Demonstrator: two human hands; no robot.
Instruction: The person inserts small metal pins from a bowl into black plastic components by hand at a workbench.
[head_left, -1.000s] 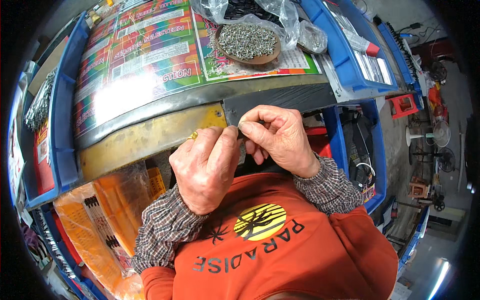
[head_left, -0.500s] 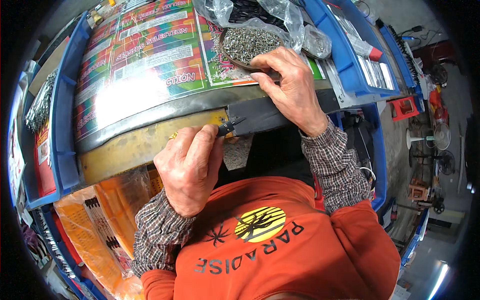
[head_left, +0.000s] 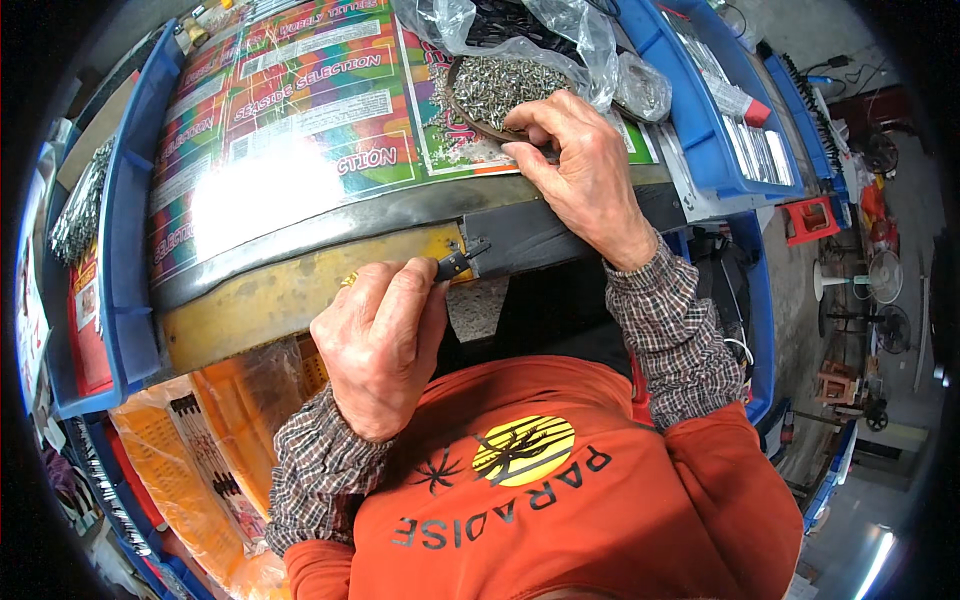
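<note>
My left hand (head_left: 378, 340) is closed at the table's near edge, thumb and fingers pinching a small black forked piece (head_left: 456, 265). Two thin prongs stick out of that piece to the right, over the yellow and dark edge strip. A ring shows on one finger. Farther right, my right hand (head_left: 575, 165) reaches to the near rim of a round dish (head_left: 455, 105) heaped with small metal rivets (head_left: 505, 88). Its thumb tip and index fingertip are apart, with the rim showing between them. The other fingers are curled and partly hidden.
Colourful printed sheets (head_left: 300, 110) cover the table, with loose bits scattered near the dish. A clear plastic bag of black parts (head_left: 510, 30) lies behind it. Blue bins (head_left: 135, 230) stand left, and another blue bin (head_left: 700, 120) right. An orange plastic-wrapped crate (head_left: 220, 450) is below left.
The black forked piece has turned slightly in my left hand, so its two prongs show more clearly apart. My right hand remains at the dish, its fingers barely shifted.
</note>
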